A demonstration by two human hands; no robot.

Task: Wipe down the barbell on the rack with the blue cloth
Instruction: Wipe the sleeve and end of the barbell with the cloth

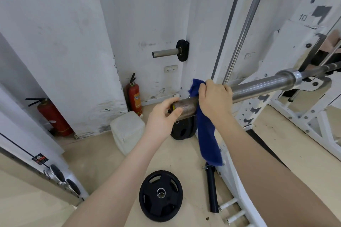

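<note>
The steel barbell (258, 88) lies on the white rack (302, 46), its rusty sleeve end pointing toward me at centre. My left hand (164, 116) grips the very end of the sleeve, thumb under and fingers over. My right hand (214, 97) is wrapped round the sleeve just behind it, holding the blue cloth (208, 134) against the metal. One corner of the cloth sticks up above my fingers, and a long tail hangs down below the bar.
A black weight plate (160, 195) lies flat on the floor below, with a black tube (211, 190) beside it. Another plate (182, 129) leans under the bar end. A white jug (128, 131) and two red fire extinguishers (134, 96) stand by the wall.
</note>
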